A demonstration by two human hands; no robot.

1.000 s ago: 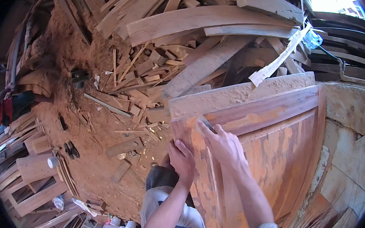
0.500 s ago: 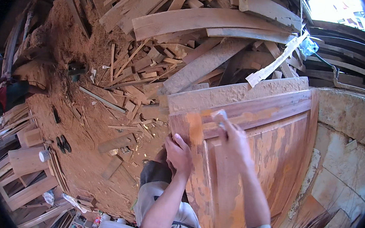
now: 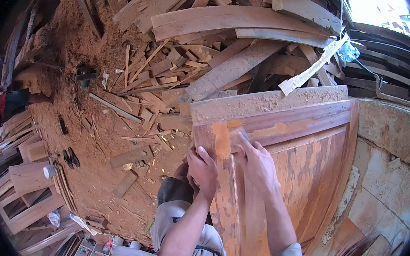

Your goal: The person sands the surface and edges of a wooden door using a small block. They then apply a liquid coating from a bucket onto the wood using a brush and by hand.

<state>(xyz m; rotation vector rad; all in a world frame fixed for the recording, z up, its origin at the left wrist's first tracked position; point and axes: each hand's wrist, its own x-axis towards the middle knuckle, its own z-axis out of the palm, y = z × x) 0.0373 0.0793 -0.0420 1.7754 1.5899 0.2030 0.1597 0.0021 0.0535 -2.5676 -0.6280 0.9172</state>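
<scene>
A reddish-brown panelled wooden door (image 3: 303,178) leans in front of me, with smeared orange filler (image 3: 221,140) at its upper left corner and more patches across its face. My right hand (image 3: 257,167) is closed on a flat scraper (image 3: 239,133). The scraper's pale blade lies against the top rail, just right of the orange patch; its handle is hidden by the fingers. At the door's left edge, my left hand (image 3: 202,169) is closed with the thumb on top. What its curled fingers hold, if anything, is hidden.
A dusty board (image 3: 265,103) runs along the door's top edge. Beyond it rises a heap of planks and offcuts (image 3: 238,26), with a pale strip (image 3: 312,69) sticking out. Sawdust and scraps cover the floor to the left, near dark sandals (image 3: 70,157). A concrete wall (image 3: 394,127) stands right.
My right hand has moved slightly left and down with the scraper, closer to the orange patch at the corner. My left hand stays at the door's edge.
</scene>
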